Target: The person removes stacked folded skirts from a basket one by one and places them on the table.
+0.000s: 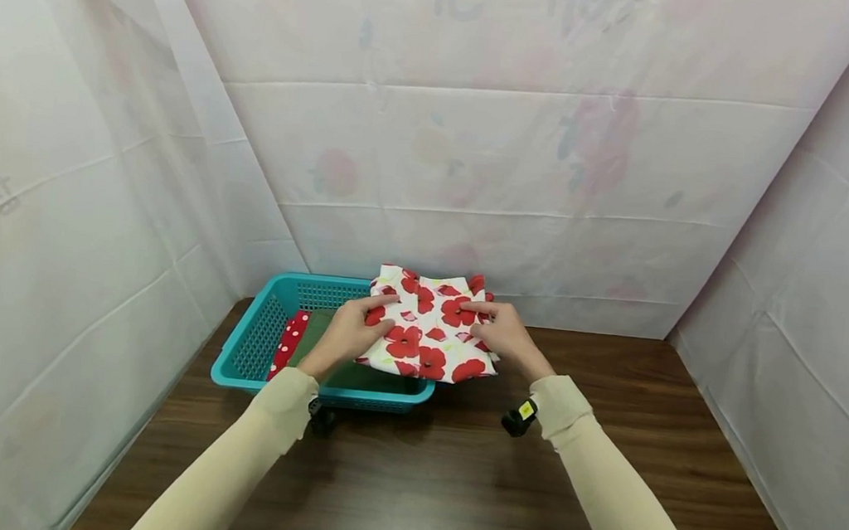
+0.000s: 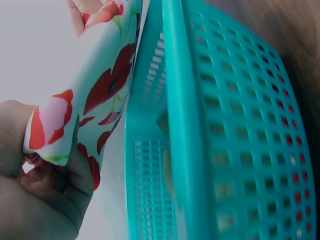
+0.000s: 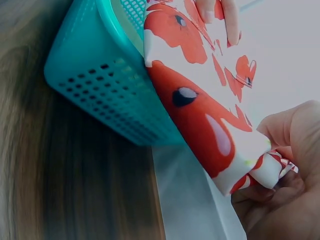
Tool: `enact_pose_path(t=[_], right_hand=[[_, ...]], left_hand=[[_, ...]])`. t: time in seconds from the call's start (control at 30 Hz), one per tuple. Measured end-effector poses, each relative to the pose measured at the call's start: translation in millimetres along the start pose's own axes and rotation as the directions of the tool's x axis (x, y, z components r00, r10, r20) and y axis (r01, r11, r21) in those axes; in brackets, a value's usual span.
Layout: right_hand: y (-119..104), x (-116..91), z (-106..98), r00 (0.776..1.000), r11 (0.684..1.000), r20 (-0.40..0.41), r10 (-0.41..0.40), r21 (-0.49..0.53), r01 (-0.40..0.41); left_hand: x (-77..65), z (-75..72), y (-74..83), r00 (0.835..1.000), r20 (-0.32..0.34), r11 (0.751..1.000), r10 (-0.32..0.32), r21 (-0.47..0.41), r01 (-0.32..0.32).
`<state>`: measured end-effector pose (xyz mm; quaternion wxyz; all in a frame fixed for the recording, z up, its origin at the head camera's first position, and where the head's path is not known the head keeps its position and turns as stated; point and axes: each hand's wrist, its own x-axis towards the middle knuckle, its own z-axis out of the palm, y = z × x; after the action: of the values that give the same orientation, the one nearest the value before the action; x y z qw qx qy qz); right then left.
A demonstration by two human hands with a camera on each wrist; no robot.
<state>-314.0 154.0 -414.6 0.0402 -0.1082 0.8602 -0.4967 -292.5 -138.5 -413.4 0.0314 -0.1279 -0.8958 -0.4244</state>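
A folded white cloth with red flowers [image 1: 430, 332] hangs over the right part of a teal plastic basket [image 1: 233, 366]. My left hand [image 1: 348, 331] grips its left edge, and in the left wrist view the thumb and curled fingers [image 2: 45, 185] pinch the fabric. At the opposite edge, my right hand [image 1: 505, 334] holds the cloth between thumb and fingers, the bunched corner showing in the right wrist view. Inside the basket lie a dark green folded cloth [image 1: 314, 331] and a red cloth with white dots [image 1: 288, 342], both partly hidden.
The basket stands at the back left of a dark wooden table [image 1: 407, 480]. White printed sheeting [image 1: 478, 153] rises behind the table and along both sides. Small black devices, one of them a wrist camera [image 1: 519, 418], sit at the wrists.
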Motion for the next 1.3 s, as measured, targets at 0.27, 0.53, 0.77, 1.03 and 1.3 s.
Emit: enact_pose_path(t=[0.27,0.53,0.77,1.03,1.3], right_hand=[[12,-8,-27,1.000,1.000,0.017,-0.014,-0.004,0.014],[27,-20,-60,1.000,0.998,-0.010,0.001,-0.058,-0.001],[47,-31,-79,1.000,0.994,-0.021,-0.003,-0.108,0.001],[60,-39,-101,0.999,0.982,-0.034,0.000,-0.187,-0.006],[81,-53,-118,0.998,0.966,-0.065,0.003,-0.259,-0.020]], left_hand=[[13.1,20.9,18.5,0.999,0.020,0.999,0.035,0.011,-0.035],[28.0,44.8,46.3,0.996,0.081,0.998,0.024,0.060,-0.029],[32.0,69.2,63.9,0.995,0.094,0.994,0.017,0.103,-0.026],[39.8,101.0,80.8,0.994,0.112,0.998,-0.002,0.055,-0.004],[38.6,139.8,93.1,0.991,0.128,0.999,-0.036,0.004,0.036]])
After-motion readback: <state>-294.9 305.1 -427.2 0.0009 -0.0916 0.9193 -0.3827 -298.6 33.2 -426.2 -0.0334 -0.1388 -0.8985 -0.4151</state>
